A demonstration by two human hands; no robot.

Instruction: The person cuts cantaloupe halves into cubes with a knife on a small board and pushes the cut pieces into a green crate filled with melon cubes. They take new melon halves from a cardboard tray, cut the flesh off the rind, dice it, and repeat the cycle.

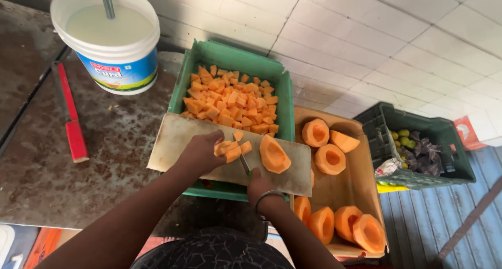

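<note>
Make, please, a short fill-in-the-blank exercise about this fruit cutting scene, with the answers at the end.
1. The right hand holds a ____ over the cutting board.
2. The left hand gathers cut orange fruit pieces on the board, which rests across a ____ crate of cubes.
3. The peeled fruit halves lie in a ____ tray to the right.
4. The white bucket stands at the ____ of the crate.

Missing words: knife; green; wooden; left

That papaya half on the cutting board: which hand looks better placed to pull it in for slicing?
Probably the left hand: it is free, resting on cut pieces beside the papaya half, while the right hand grips the knife.
</note>
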